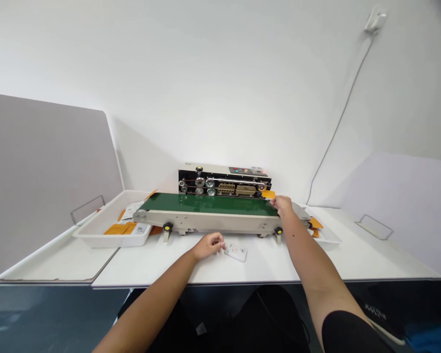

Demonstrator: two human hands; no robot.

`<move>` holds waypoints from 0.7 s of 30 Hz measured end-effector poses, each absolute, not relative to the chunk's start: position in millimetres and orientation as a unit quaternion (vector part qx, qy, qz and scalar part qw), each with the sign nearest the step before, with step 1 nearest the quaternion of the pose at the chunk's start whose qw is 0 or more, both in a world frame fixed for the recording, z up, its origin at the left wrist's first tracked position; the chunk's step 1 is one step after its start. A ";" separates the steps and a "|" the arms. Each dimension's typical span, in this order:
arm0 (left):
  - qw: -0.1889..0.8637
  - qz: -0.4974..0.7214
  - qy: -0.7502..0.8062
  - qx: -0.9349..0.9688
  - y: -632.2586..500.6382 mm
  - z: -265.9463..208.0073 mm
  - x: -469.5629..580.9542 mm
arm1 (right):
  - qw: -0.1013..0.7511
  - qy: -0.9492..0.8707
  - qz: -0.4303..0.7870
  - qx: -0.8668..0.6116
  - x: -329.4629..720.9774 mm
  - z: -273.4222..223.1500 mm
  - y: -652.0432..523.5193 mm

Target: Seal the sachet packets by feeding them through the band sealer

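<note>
White tabletop (266,262) between conveyor (206,204), front edge (250,282); hands (208,246) (283,204) apart.

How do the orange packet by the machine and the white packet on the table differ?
Colour: the orange packet shows a plain orange face; the white packet shows a white face with print.
Support: the orange packet is held by the right hand; the white packet lies flat on the table, beside the left hand.
Both look small and thin.
</note>
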State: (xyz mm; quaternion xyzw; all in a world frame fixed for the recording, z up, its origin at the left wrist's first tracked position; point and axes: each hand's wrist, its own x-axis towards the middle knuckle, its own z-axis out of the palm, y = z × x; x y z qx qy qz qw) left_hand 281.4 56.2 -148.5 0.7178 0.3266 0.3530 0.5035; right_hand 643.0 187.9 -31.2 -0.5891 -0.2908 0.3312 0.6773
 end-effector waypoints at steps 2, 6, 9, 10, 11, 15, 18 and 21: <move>0.505 0.354 0.328 0.716 59.2 -151.7 280.8 | 0.664 -0.309 0.328 -0.596 635.6 -29.8 193.1; 0.489 0.364 0.334 0.719 63.3 -156.3 279.3 | 0.665 -0.338 0.280 -0.604 624.5 -24.6 185.0; 0.460 0.373 0.340 0.730 62.8 -155.5 278.7 | 0.692 -0.371 0.143 -0.602 608.4 -31.1 153.1; 0.450 0.374 0.342 0.736 62.1 -154.7 278.7 | 0.696 -0.399 0.073 -0.592 599.3 -38.1 137.4; 0.441 0.373 0.342 0.741 61.3 -153.7 278.9 | 0.692 -0.438 0.003 -0.574 588.4 -48.0 119.8; 0.434 0.367 0.347 0.746 58.8 -150.7 280.4 | 0.602 -0.662 -0.019 -0.446 538.4 -108.2 46.3; 0.431 0.367 0.349 0.747 57.9 -149.9 281.1 | 0.508 -0.762 0.023 -0.401 512.6 -150.4 9.9; 0.427 0.364 0.354 0.748 57.3 -150.3 281.1 | 0.423 -0.814 0.046 -0.396 504.0 -171.4 -1.4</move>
